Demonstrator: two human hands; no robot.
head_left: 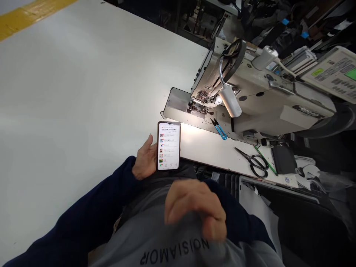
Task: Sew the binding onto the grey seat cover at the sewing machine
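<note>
- While the right hand (pixel 194 209) sits curled against the grey sweatshirt (pixel 167 237), bottom centre, fingers bent; can't tell if they've got hold of the cloth.
- Left hand (pixel 144 159), lower centre: fingers wrapped round the edge of a smartphone (pixel 169 145), firm hold, screen up showing a list.
- In hand now: phone only; neither hand touching the machine.
- Centre right: blue-handled thread snips (pixel 219 129) by the machine bed; black-handled tailor's shears (pixel 254 165) beside a green-edged ruler (pixel 265 160), both on the white work table (pixel 83 92).
- Behind, right: industrial sewing machine (pixel 236 89), gooseneck lamp (pixel 229 98) lit over the needle area.
- Upper right: control panel (pixel 330 72), green display.
</note>
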